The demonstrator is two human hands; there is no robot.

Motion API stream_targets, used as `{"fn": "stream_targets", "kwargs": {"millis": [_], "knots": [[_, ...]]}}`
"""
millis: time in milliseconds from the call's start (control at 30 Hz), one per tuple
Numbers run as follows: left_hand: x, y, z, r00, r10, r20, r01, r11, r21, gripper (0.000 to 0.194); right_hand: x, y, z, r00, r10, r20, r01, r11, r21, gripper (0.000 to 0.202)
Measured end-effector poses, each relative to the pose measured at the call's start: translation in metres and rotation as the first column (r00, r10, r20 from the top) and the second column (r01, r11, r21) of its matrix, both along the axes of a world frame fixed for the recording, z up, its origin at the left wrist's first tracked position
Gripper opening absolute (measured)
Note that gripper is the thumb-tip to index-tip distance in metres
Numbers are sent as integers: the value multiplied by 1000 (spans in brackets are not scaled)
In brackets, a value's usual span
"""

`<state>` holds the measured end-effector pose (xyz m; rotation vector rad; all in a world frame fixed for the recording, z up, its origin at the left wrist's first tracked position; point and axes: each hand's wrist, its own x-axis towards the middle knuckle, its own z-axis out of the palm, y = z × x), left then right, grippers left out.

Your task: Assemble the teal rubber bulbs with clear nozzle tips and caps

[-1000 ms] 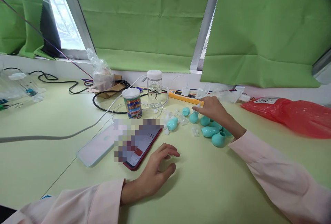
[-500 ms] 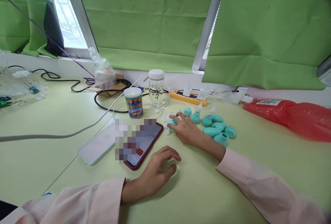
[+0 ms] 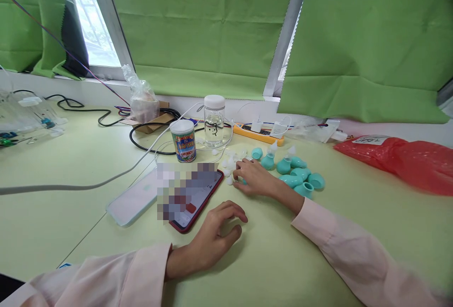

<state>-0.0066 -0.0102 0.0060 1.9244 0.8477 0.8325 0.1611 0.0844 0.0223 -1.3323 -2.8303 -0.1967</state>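
Observation:
My left hand [image 3: 215, 236] rests on the table, fingers curved and apart, holding nothing. It lies just right of a phone in a dark red case [image 3: 203, 198]. My right hand [image 3: 253, 177] is closed over a small teal piece [image 3: 244, 182], mostly hidden under the fingers. Small white pieces [image 3: 228, 167] lie beside its fingertips. Past it stand two teal bulbs with clear pointed tips, one nearer [image 3: 268, 160] and one further right [image 3: 284, 165]. Several loose teal bulb parts [image 3: 300, 173] lie around them, one with its round opening facing up [image 3: 304, 190].
A pale phone case [image 3: 132, 198] lies left of the phone. Behind stand a printed paper cup with white lid [image 3: 184, 141] and a clear jar [image 3: 214, 123]. An orange power strip [image 3: 255, 134] and cables run along the wall. A red plastic bag [image 3: 399, 160] lies at right.
My right hand has drawn slightly towards me, its fingers curling in over the teal piece, which is now mostly covered. My left hand has stayed in place.

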Motion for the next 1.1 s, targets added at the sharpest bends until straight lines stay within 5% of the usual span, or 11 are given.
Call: {"fn": "stream_targets", "kwargs": {"millis": [233, 500, 1100], "knots": [[0, 0, 0, 1000, 0, 0, 0, 1000, 0, 22, 6, 6, 2, 990, -15, -141, 10, 999, -33, 13], [1, 0, 0, 1000, 2, -6, -2, 1000, -1, 21, 19, 22, 1, 951, -147, -271, 137, 989, -58, 27], [0, -1, 1, 1000, 1, -14, -1, 1000, 6, 22, 3, 20, 4, 930, -338, -143, 313, 934, -174, 13]]}}
